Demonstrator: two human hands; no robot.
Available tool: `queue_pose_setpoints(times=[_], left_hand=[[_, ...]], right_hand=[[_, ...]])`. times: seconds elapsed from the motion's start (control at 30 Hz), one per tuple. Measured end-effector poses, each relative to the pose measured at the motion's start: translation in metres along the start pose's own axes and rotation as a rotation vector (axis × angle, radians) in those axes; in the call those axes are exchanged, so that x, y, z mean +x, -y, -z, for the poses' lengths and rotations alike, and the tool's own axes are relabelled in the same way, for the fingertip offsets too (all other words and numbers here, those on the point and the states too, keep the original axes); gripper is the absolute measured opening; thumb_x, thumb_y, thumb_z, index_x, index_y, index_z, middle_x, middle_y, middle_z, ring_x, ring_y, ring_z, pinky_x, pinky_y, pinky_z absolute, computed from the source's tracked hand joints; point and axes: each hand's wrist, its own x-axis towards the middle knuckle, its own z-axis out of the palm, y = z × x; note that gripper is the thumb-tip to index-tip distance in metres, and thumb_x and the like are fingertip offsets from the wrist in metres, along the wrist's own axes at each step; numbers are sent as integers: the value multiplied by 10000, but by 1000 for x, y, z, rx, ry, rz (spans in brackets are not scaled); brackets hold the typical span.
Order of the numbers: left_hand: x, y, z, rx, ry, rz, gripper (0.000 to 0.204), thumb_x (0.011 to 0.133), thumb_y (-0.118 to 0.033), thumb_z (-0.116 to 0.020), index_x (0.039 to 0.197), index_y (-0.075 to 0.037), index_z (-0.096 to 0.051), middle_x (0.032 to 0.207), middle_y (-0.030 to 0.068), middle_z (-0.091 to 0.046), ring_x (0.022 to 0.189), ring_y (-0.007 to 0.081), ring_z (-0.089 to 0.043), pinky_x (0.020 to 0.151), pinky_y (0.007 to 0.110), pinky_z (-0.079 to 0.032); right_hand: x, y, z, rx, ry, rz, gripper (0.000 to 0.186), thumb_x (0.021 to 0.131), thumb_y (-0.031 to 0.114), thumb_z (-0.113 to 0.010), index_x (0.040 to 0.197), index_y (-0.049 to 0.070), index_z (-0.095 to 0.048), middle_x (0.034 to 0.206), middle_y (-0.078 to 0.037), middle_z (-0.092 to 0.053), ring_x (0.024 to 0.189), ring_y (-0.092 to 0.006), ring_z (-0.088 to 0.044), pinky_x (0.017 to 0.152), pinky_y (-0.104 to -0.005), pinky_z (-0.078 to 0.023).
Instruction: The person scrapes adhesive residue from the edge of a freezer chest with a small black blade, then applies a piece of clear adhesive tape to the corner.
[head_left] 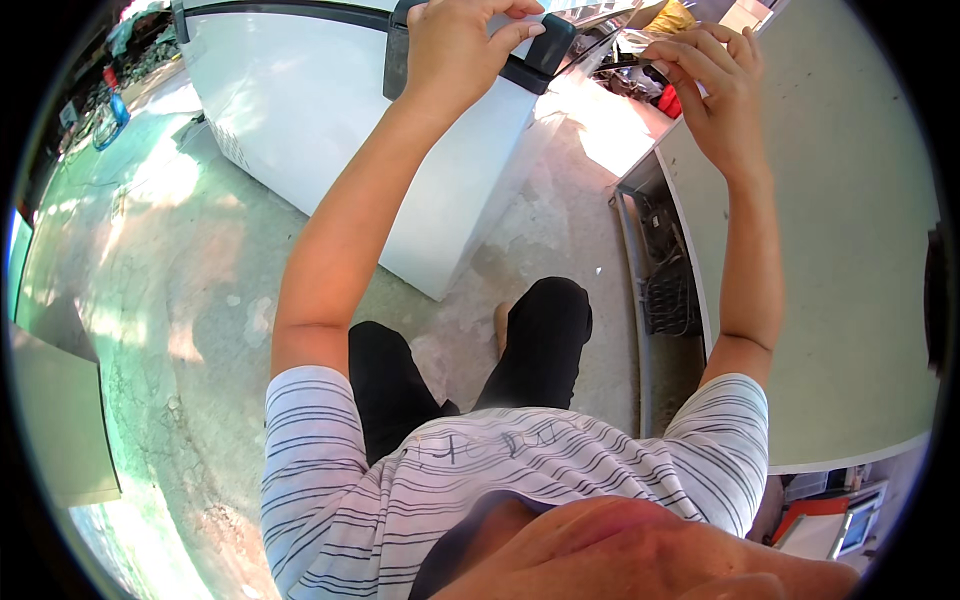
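My left hand [455, 60] is closed at the top edge, on a black plastic fitting [548, 45] on the rim of a white chest-type appliance [290, 120]; some fingertips are cut off or hidden. To the right, my right hand [712, 95] is raised with curled fingers, pinching a thin black cable or strip [620, 62]. Thin dark lines run between that hand and the fitting. A black gasket-like band [280, 12] follows the appliance's upper edge.
A pale counter or panel [840, 250] fills the right, with a dark recess [665, 260] and coiled parts beside it. Clutter [665, 95] lies beyond my hands. A pale cabinet [60, 420] stands at left. My knees show over the concrete floor [180, 300].
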Motion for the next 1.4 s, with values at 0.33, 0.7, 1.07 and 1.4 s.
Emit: queue_pose_setpoints(times=[0.33,0.7,1.07,1.4], left_hand=[[-11,0,-4,-47,9,129,134,813,-178,-797,881,-66,-772,885,102,-729,862,340,-658,799,430,-502],[-23,-14,-30,314,-208,-43,81,895,-157,-694,952,-131,-644,908,74,-669,920,312,-612,849,481,-403],[-29,3,-32,71,-58,227,85,950,-131,-642,1002,-66,-623,883,123,-681,878,341,-649,859,488,-426],[-29,-8,-2,-69,177,312,188,984,-223,-626,1025,-109,-770,990,10,-708,965,192,-647,844,316,-495]], right_hand=[[-18,6,-41,708,43,-572,111,1048,149,-619,1095,49,-635,1071,25,-662,984,-67,-533,867,-243,-431],[0,-4,-117,1073,-29,-588,251,1121,243,-424,1245,55,-536,1214,-41,-633,900,-81,-470,822,-246,-413],[-1,-9,-150,1227,-151,-649,262,1123,269,-413,1222,54,-525,1194,-58,-685,868,-88,-544,788,-240,-459],[-2,-5,-158,1362,-228,-675,238,1113,254,-435,1229,65,-523,1174,-67,-693,864,-95,-529,797,-252,-418]])
